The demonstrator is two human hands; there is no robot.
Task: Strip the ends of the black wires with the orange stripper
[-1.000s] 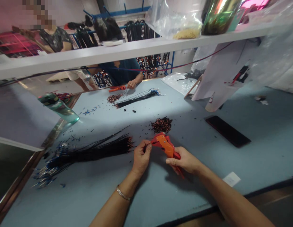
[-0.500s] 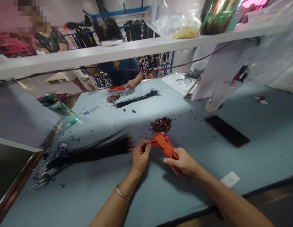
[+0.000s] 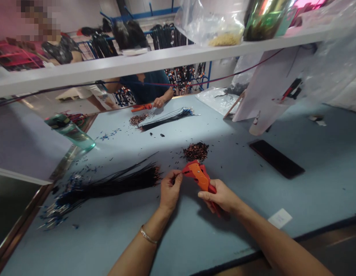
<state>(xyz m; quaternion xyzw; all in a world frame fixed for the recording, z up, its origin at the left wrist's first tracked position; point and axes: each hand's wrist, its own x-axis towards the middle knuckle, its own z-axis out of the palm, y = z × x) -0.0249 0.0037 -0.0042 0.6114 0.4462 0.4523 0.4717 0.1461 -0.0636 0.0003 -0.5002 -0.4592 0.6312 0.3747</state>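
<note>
Blue worktop (image 3: 68, 251) fills most of the view, work at its near middle. Black wire bundle (image 3: 117, 184) lies left of the hands, blue-tipped ends at far left, coppery-looking ends toward the left hand. Strands look thin, light, bendy, likely to slide apart; best gathered round the middle, ends probably easy to bend.

Red-and-orange wire strippers (image 3: 201, 178) sit in front of the person, lifted off the surface, head up and left, handles down and right. Looks stiff, hard, fairly light, not fragile; handles are the place to grip, clear of the head.

Right hand (image 3: 220, 195) is wrapped round those handles, thumb along the near side; forearm slants in from lower right. Left hand (image 3: 170, 193) is narrow, thumb and index pinched right at the tool's head, wrist up, forearm rising from bottom centre, bracelet (image 3: 148, 234) on it. Can't tell what the pinch holds, too small.

Smartphone (image 3: 277, 159) flat, well off to the right. Heap of dark and coppery clippings (image 3: 196, 151) just beyond the tool's head; tiny, light, would scatter easily.
</note>
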